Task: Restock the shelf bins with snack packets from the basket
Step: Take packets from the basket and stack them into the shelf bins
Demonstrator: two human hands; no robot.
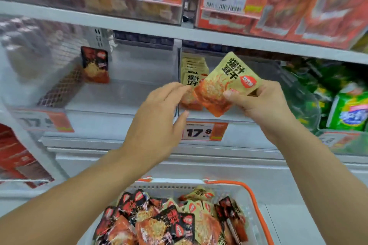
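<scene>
Right hand (pixel 264 105) pinches tan snack packet (pixel 229 83), tilted, before clear shelf bin (pixel 258 73) holding upright tan row (pixel 192 77). Left hand (pixel 159 117) relaxed, fingertips at packet's edge. Lone black packet (pixel 95 64) in neighbouring bin. Basket (pixel 256 211) below, mixed packets. Price tag (pixel 204 131) on bin front.

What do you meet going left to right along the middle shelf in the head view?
Black-and-red packet standing alone in its clear bin → left hand → tan packet held by the right hand → green packets.
</scene>
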